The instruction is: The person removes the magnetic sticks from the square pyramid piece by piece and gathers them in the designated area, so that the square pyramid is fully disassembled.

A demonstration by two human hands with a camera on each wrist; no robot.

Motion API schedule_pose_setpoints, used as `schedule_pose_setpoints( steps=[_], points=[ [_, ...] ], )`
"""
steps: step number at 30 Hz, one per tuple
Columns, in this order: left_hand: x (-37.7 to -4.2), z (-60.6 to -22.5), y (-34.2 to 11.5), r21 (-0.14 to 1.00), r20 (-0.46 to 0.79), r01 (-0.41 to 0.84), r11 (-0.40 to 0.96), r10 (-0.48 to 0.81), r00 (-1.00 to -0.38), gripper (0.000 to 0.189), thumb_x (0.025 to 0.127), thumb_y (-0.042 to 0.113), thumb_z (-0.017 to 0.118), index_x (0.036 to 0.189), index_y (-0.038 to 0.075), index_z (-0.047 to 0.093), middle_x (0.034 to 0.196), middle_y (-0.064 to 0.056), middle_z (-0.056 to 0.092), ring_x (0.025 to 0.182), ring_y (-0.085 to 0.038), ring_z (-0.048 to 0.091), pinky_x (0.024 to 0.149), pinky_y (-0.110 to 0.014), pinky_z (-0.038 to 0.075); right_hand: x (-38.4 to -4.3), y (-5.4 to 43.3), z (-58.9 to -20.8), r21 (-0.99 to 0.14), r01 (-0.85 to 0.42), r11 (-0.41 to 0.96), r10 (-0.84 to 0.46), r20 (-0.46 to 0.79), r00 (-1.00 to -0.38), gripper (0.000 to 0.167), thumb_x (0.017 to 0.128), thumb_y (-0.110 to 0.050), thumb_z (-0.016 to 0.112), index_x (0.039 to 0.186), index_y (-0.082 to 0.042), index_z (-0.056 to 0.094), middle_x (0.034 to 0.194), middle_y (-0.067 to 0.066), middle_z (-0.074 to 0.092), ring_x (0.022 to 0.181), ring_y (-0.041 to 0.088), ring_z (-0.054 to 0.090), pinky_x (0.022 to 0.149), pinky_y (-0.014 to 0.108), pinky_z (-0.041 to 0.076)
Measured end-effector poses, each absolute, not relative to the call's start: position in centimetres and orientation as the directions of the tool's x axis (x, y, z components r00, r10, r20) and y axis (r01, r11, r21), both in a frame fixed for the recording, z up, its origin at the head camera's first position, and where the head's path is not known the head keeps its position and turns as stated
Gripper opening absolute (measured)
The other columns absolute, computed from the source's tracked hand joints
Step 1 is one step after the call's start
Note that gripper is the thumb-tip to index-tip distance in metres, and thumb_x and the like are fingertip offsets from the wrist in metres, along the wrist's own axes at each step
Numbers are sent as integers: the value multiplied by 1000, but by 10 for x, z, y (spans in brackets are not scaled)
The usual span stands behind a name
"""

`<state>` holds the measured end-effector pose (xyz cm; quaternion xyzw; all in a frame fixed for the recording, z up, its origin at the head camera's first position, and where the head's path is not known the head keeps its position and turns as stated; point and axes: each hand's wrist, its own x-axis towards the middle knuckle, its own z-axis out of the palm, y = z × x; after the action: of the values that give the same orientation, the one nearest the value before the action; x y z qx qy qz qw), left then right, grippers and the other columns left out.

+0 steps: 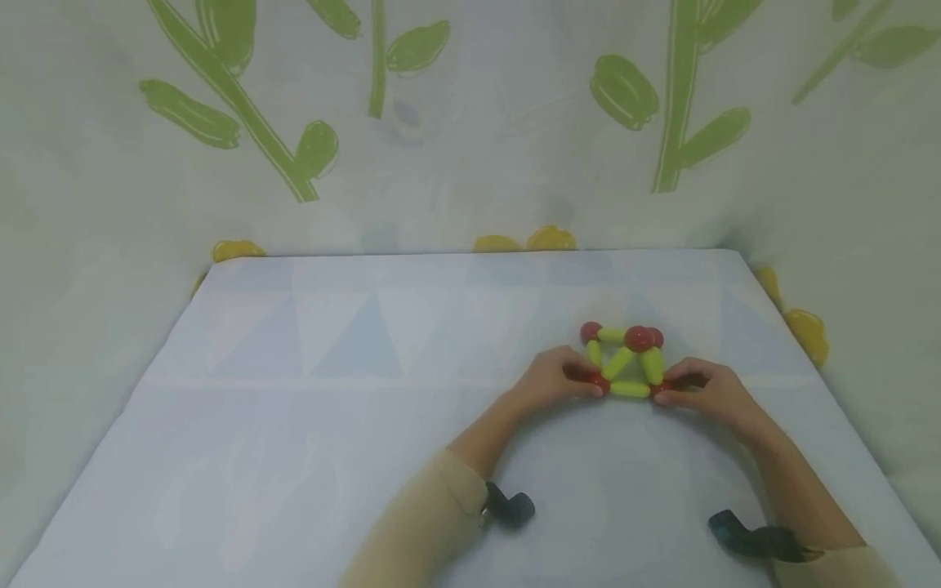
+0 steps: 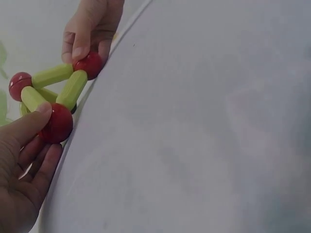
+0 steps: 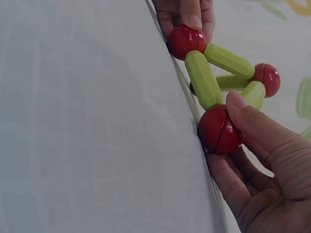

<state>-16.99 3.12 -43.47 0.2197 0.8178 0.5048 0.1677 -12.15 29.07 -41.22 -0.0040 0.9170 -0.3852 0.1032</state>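
A small frame of yellow-green rods [image 1: 629, 389] and red balls [image 1: 639, 339] sits between my two hands, right of the table's middle. My left hand [image 1: 551, 379] pinches the red ball at its near left corner between thumb and fingers. With the right hand [image 1: 715, 396] I pinch the red ball at the near right corner. In the right wrist view a ribbed rod [image 3: 204, 80] joins the two held balls [image 3: 221, 130]. Another red ball [image 3: 266, 79] stands higher, with slanting rods running to it. Part of the frame's far side is hidden behind the nearer rods.
The white table [image 1: 294, 474] has pale blue triangles toward its back edge. Behind it rises a light wall [image 1: 478, 163] with green leaf and yellow flower drawings. Dark wrist cameras [image 1: 510, 508] are strapped to both forearms.
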Motion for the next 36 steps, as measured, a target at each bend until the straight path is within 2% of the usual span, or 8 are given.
schedule_pose_setpoints(
  steps=[5, 12, 19, 26, 32, 36],
  points=[
    [-166, -436, 21, 909, -57, 175, 377, 530, -846, 31, 77, 28, 78, 105, 18, 69, 91, 13, 63, 89, -1, 57, 80, -18, 48, -122, 284, -414, -709, 53, 703, -105, -177, -979, 49, 79, -41, 74, 107, -4, 63, 102, 10, 64, 99, 24, 56, 80, 21, 49],
    [-159, -438, 0, 910, -40, 184, 372, 520, -853, 30, 77, 26, 78, 105, 17, 69, 92, 11, 63, 89, -2, 58, 80, -19, 49, -122, 267, -416, -726, -3, 687, -150, -137, -979, 42, 77, -36, 77, 104, -5, 65, 99, 8, 65, 92, 16, 56, 77, 16, 47],
    [-152, -436, -17, 900, -43, 190, 393, 512, -858, 32, 78, 27, 77, 107, 17, 69, 94, 10, 63, 92, -3, 58, 82, -19, 49, -123, 253, -418, -726, -28, 687, -178, -132, -975, 41, 76, -37, 78, 102, -7, 66, 99, 6, 66, 97, 22, 57, 80, 23, 48],
    [-147, -434, -32, 909, -56, 162, 385, 497, -866, 31, 79, 26, 77, 106, 17, 68, 96, 8, 63, 94, -5, 59, 83, -21, 49, -123, 238, -417, -743, -51, 668, -214, -125, -969, 39, 75, -36, 79, 100, -8, 66, 97, 4, 66, 95, 22, 57, 80, 25, 49],
    [-141, -435, -48, 907, -82, 124, 401, 459, -885, 30, 78, 28, 77, 106, 19, 68, 96, 9, 63, 94, -8, 58, 84, -24, 50, -125, 224, -420, -769, -67, 636, -256, -128, -958, 36, 74, -34, 80, 98, -11, 66, 96, 2, 65, 94, 21, 58, 80, 22, 49],
    [-139, -435, -60, 906, -74, 128, 404, 449, -891, 29, 77, 26, 78, 105, 20, 69, 94, 9, 64, 93, -8, 58, 83, -25, 50, -129, 214, -423, -774, -74, 629, -277, -135, -951, 34, 73, -35, 80, 95, -13, 66, 94, 1, 64, 93, 20, 57, 82, 27, 50]
  ],
)
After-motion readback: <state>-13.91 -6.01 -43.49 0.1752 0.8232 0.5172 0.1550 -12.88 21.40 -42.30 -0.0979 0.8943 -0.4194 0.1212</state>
